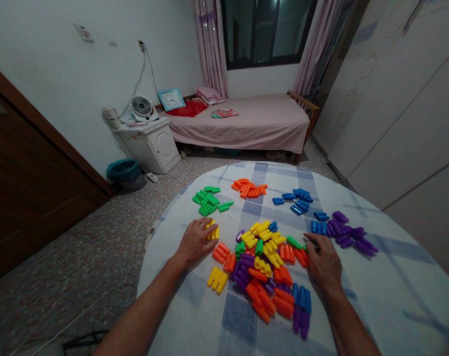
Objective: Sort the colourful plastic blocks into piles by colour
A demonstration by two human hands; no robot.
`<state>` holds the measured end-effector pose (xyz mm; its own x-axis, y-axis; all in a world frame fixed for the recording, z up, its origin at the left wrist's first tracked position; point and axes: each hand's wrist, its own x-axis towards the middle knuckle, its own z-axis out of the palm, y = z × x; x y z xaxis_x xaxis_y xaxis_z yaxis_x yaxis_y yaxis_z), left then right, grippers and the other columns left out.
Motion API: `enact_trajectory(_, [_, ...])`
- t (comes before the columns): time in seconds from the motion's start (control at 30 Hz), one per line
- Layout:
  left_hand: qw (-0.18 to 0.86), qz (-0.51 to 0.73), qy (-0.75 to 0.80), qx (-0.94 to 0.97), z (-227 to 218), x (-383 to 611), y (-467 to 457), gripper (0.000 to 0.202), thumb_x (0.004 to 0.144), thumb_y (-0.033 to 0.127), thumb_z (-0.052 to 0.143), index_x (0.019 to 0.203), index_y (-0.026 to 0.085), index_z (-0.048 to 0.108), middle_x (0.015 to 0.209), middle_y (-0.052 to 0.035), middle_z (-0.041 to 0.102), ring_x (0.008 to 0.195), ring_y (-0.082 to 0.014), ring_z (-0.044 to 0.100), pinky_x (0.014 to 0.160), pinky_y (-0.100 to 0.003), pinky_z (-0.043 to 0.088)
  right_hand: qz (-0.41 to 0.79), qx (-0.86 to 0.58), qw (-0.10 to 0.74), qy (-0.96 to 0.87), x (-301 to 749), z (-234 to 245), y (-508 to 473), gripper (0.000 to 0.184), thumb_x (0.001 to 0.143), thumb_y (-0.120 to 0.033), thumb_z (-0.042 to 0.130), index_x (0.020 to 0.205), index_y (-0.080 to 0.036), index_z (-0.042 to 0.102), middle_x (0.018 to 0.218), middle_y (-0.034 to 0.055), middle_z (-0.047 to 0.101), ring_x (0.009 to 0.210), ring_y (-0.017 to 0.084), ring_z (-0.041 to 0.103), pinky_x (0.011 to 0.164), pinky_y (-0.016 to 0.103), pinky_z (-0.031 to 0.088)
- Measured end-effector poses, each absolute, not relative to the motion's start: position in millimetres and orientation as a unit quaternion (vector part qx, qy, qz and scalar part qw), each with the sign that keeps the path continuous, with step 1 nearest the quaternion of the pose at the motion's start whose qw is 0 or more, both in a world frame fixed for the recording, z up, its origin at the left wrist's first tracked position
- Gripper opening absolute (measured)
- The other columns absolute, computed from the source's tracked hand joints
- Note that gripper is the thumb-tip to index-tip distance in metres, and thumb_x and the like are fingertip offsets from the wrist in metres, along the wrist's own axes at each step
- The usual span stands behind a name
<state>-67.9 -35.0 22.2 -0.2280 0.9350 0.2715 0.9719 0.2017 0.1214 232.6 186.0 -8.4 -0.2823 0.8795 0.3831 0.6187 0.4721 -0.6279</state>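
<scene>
My left hand (197, 241) lies at the left of the mixed pile, its fingers curled over a yellow plastic building block (212, 230). At the pile's right side my right hand (324, 260) has its fingertips closed on a small green plastic building block (305, 246), mostly covered by the fingers. An orange block (301, 257) lies against that hand, and another green block (293, 242) is just to the left. Between my hands, the pile holds yellow blocks (262, 234), purple blocks (243, 272) and orange blocks (284, 302), all made of joined finger-shaped tubes.
Sorted groups lie farther back: green blocks (206, 200), orange blocks (248, 189), blue blocks (300, 200) and purple blocks (348, 232). A checked cloth (239, 324) covers the round table. Beyond stand a bed (254, 118), a white cabinet (159, 143) and a bin (124, 171).
</scene>
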Motion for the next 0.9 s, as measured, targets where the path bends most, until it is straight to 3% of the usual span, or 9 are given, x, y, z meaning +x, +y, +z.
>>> enact_trajectory(0.23, [0.099, -0.118, -0.791, -0.593, 25, -92, -43, 0.038, 0.079, 0.030, 0.056, 0.117, 0.023, 0.059, 0.125, -0.0104, 0.057, 0.116, -0.0249, 0.052, 0.099, -0.043, 0.042, 0.181, -0.477, 0.361, -0.781, 232, -7, 185, 0.034, 0.081, -0.034, 0.039, 0.096, -0.018, 0.065, 0.103, 0.0088, 0.061, 0.094, 0.022, 0.056, 0.085, 0.035, 0.042])
enact_trajectory(0.4, [0.134, -0.127, -0.793, -0.581, 31, -85, -36, 0.038, 0.079, 0.027, 0.056, 0.117, 0.020, 0.060, 0.128, -0.0130, 0.055, 0.123, -0.0294, 0.046, 0.105, -0.051, 0.034, 0.187, -0.476, 0.367, -0.777, 231, -7, 184, 0.032, 0.081, -0.032, 0.039, 0.095, -0.018, 0.065, 0.101, 0.0080, 0.062, 0.094, 0.021, 0.056, 0.084, 0.034, 0.042])
enact_trajectory(0.47, [0.140, -0.174, -0.791, -0.569, 38, -67, -26, 0.035, 0.083, 0.025, 0.052, 0.117, 0.020, 0.059, 0.127, -0.0129, 0.055, 0.123, -0.0276, 0.046, 0.105, -0.049, 0.035, 0.186, -0.476, 0.368, -0.776, 231, -7, 183, 0.032, 0.081, -0.031, 0.040, 0.095, -0.018, 0.065, 0.101, 0.0079, 0.062, 0.094, 0.021, 0.056, 0.085, 0.034, 0.042])
enact_trajectory(0.57, [0.073, -0.243, -0.759, -0.600, 49, -31, -1, 0.034, 0.086, 0.030, 0.051, 0.118, 0.021, 0.057, 0.122, -0.0101, 0.057, 0.115, -0.0222, 0.052, 0.099, -0.039, 0.043, 0.185, -0.475, 0.369, -0.777, 231, -6, 183, 0.032, 0.081, -0.031, 0.039, 0.095, -0.018, 0.065, 0.102, 0.0080, 0.061, 0.094, 0.021, 0.056, 0.085, 0.034, 0.042])
enact_trajectory(0.63, [-0.003, -0.202, -0.726, -0.658, 56, -8, 18, 0.041, 0.081, 0.039, 0.058, 0.119, 0.022, 0.057, 0.121, -0.0092, 0.057, 0.111, -0.0227, 0.053, 0.095, -0.036, 0.046, 0.186, -0.474, 0.368, -0.778, 231, -6, 183, 0.032, 0.081, -0.032, 0.040, 0.095, -0.018, 0.065, 0.102, 0.0081, 0.061, 0.094, 0.021, 0.056, 0.086, 0.034, 0.042])
enact_trajectory(0.7, [-0.057, -0.128, -0.716, -0.684, 59, 8, 35, 0.036, 0.079, 0.040, 0.059, 0.110, 0.021, 0.061, 0.112, -0.0084, 0.060, 0.103, -0.0230, 0.056, 0.087, -0.034, 0.048, 0.188, -0.472, 0.365, -0.780, 231, -5, 183, 0.032, 0.082, -0.033, 0.039, 0.095, -0.018, 0.064, 0.102, 0.0084, 0.061, 0.094, 0.022, 0.056, 0.086, 0.035, 0.041])
enact_trajectory(0.9, [-0.076, -0.057, -0.758, -0.645, 55, 18, 54, 0.026, 0.078, 0.038, 0.058, 0.097, 0.021, 0.063, 0.096, -0.0070, 0.061, 0.092, -0.0215, 0.058, 0.078, -0.031, 0.048, 0.189, -0.476, 0.364, -0.778, 231, -4, 182, 0.032, 0.081, -0.033, 0.038, 0.094, -0.019, 0.064, 0.101, 0.0090, 0.061, 0.094, 0.022, 0.056, 0.086, 0.036, 0.041])
